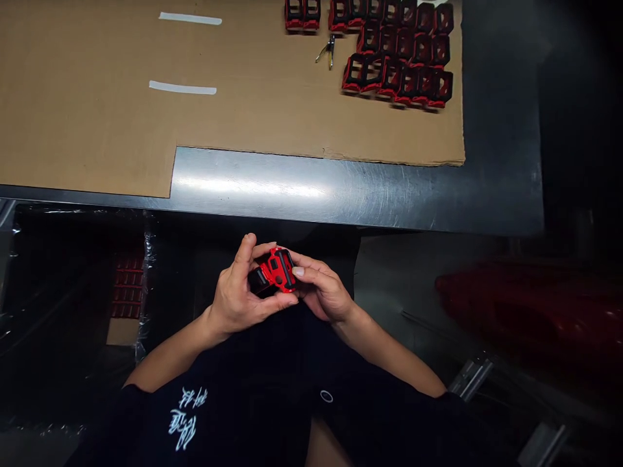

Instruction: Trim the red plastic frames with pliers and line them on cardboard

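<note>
1. I see a red-and-black part (279, 272): glossy red body, dark openings, a black-rimmed frame facing right and a black section jutting left.
2. It sits between both hands, below the near edge of the metal table (272, 185).
3. My left hand (238, 292) pinches it from the left, one digit raised clear.
4. My right hand (324, 288) grips the frame side, thumb against the black rim.

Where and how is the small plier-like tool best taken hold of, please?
Probably take the small plier-like tool by its two splayed legs, from the person's side: they point that way, its joined end away, while red-and-black frames lie beyond and to its right.
</note>
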The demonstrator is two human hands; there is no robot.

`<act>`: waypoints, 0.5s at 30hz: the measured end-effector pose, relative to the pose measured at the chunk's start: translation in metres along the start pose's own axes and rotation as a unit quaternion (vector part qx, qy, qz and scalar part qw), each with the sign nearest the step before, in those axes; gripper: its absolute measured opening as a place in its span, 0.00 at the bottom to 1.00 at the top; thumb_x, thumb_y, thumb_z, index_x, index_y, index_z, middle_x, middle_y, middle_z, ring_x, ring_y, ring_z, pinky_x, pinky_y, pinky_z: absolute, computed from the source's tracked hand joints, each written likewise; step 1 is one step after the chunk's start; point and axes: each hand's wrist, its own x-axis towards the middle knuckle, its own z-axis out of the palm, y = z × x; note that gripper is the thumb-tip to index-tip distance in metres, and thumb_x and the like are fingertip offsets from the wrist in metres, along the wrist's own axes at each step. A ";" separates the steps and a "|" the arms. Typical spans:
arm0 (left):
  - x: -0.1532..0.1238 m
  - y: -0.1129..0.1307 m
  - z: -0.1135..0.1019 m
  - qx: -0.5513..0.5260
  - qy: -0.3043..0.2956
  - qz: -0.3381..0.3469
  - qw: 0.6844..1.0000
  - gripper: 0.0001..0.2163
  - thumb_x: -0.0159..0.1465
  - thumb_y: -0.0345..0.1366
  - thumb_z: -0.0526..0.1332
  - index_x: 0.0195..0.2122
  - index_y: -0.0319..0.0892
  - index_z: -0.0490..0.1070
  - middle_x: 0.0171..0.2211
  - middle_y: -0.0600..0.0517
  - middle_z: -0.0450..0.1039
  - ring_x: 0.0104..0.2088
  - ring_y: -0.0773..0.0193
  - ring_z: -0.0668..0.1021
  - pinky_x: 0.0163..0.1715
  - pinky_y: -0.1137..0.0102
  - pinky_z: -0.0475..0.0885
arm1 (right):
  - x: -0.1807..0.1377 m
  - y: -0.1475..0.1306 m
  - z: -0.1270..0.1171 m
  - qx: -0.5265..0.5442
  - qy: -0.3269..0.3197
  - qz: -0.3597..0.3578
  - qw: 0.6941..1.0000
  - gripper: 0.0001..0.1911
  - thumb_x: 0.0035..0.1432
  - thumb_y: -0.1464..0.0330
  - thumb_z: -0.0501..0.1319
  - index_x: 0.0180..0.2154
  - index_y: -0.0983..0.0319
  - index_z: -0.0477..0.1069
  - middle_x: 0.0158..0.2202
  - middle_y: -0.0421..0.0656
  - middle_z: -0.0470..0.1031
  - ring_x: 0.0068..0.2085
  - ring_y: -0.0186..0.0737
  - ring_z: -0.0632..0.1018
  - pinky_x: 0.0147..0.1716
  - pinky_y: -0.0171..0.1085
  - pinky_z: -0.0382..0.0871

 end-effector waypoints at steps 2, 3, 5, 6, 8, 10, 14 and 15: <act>-0.001 0.000 0.001 0.017 0.009 0.000 1.000 0.53 0.56 0.54 0.72 0.74 0.44 0.43 0.53 0.38 0.78 0.48 0.54 0.84 0.43 0.66 0.83 | -0.001 0.002 0.000 -0.014 0.015 0.002 1.000 0.30 0.59 0.56 0.67 0.60 0.59 0.74 0.44 0.46 0.79 0.38 0.41 0.80 0.34 0.36 0.78; -0.001 0.000 0.001 0.027 0.013 0.000 1.000 0.53 0.56 0.54 0.72 0.74 0.43 0.43 0.52 0.39 0.78 0.48 0.54 0.84 0.43 0.66 0.83 | -0.001 0.002 0.000 -0.017 0.022 0.001 1.000 0.30 0.59 0.55 0.68 0.60 0.59 0.74 0.42 0.45 0.80 0.37 0.40 0.80 0.34 0.36 0.78; -0.001 0.000 0.001 0.049 0.019 0.003 0.999 0.53 0.56 0.55 0.72 0.74 0.43 0.43 0.52 0.39 0.78 0.48 0.53 0.84 0.42 0.67 0.84 | -0.001 0.004 -0.001 -0.014 0.033 0.000 0.999 0.30 0.59 0.54 0.69 0.60 0.58 0.74 0.40 0.44 0.80 0.35 0.39 0.79 0.33 0.35 0.78; 0.000 0.000 0.001 0.060 0.021 0.004 0.998 0.53 0.56 0.56 0.72 0.74 0.43 0.43 0.52 0.40 0.78 0.49 0.53 0.84 0.41 0.67 0.84 | 0.000 0.005 -0.002 -0.006 0.035 0.003 0.999 0.30 0.58 0.55 0.70 0.60 0.57 0.74 0.39 0.44 0.80 0.35 0.38 0.79 0.33 0.35 0.78; 0.001 -0.001 0.002 0.080 0.029 0.009 0.996 0.54 0.55 0.57 0.71 0.74 0.43 0.43 0.52 0.40 0.78 0.48 0.53 0.84 0.40 0.67 0.84 | 0.001 0.006 -0.002 0.023 0.035 0.016 0.999 0.30 0.57 0.56 0.71 0.60 0.56 0.74 0.40 0.43 0.79 0.33 0.37 0.79 0.31 0.34 0.79; 0.002 -0.002 0.003 0.096 0.040 0.024 0.994 0.53 0.56 0.57 0.71 0.74 0.41 0.45 0.51 0.39 0.78 0.49 0.53 0.84 0.42 0.66 0.84 | 0.002 0.006 -0.003 0.054 0.023 0.035 0.998 0.28 0.58 0.56 0.70 0.58 0.58 0.74 0.40 0.43 0.79 0.31 0.35 0.79 0.29 0.33 0.79; 0.004 -0.003 0.003 0.123 0.045 0.048 0.990 0.47 0.57 0.57 0.70 0.72 0.41 0.53 0.51 0.40 0.78 0.49 0.52 0.83 0.47 0.62 0.82 | 0.002 0.006 -0.003 0.091 -0.029 0.055 0.994 0.22 0.59 0.56 0.69 0.47 0.65 0.77 0.37 0.45 0.78 0.32 0.34 0.78 0.31 0.32 0.79; 0.004 -0.004 0.002 0.126 0.040 0.046 0.990 0.46 0.57 0.57 0.69 0.71 0.42 0.54 0.51 0.40 0.78 0.49 0.52 0.83 0.48 0.61 0.82 | 0.002 0.006 -0.003 0.099 -0.034 0.057 0.993 0.21 0.58 0.56 0.70 0.46 0.65 0.77 0.37 0.45 0.78 0.32 0.34 0.78 0.32 0.32 0.79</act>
